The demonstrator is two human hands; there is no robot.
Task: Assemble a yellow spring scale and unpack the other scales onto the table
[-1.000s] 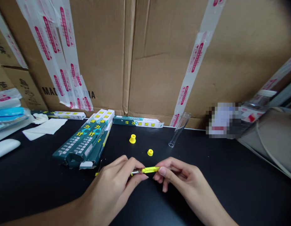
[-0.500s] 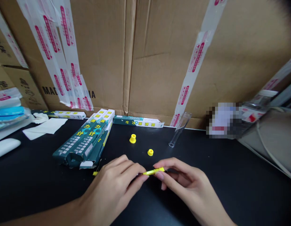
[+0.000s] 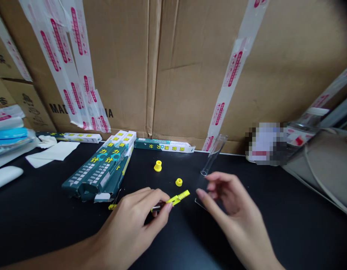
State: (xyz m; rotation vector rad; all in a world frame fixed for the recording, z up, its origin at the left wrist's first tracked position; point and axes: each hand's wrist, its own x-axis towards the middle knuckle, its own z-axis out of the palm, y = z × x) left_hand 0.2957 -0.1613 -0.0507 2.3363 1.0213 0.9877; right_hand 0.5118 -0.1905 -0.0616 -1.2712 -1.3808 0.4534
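My left hand (image 3: 134, 221) is closed in a pinch on a small yellow scale strip (image 3: 177, 197) with a metal piece at its near end, held just above the black table (image 3: 288, 225). My right hand (image 3: 232, 213) hovers to the right of the strip with fingers apart, touching nothing that I can name. A faint clear edge shows on the table under its thumb; I cannot make out what it is. Two small yellow caps (image 3: 157, 165) (image 3: 178, 182) stand on the table just beyond the hands. A clear plastic tube (image 3: 214, 153) lies behind the right hand's fingertips.
Dark green long boxes (image 3: 100, 168) are stacked left of the hands, with others (image 3: 163, 145) (image 3: 75, 137) along the taped cardboard wall (image 3: 190, 75). White paper (image 3: 54, 152) and a white oval object (image 3: 6, 176) lie far left. A grey bag (image 3: 322, 168) fills the right side.
My right hand let go of the yellow strip and drew back to the right, opening. My left hand kept the strip, now tilted up to the right.
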